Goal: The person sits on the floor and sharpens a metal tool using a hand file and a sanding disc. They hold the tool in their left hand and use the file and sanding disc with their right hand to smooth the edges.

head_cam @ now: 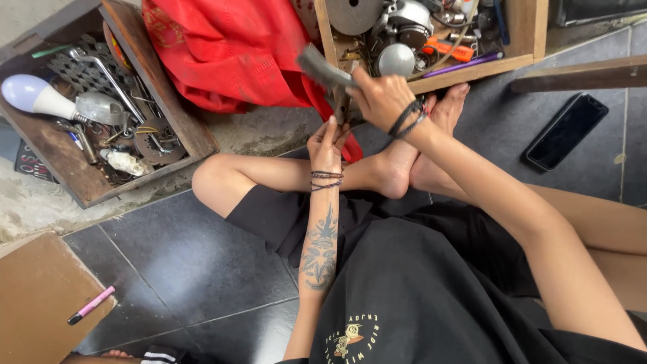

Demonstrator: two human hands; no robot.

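A worn wooden tray point(176, 114) of rusty metal parts holds a white bulb point(34, 96) at left. The left hand point(326, 145) pinches something small, hidden behind its fingers. Just above it, the right hand point(381, 100) is closed around a grey, blurred metal tool point(322, 69), beside red cloth point(232, 50).

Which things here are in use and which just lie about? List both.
In use: right hand gripping a grey tool; left hand on a small part under it.
Lying about: phone, bulb, pink pen, red cloth.
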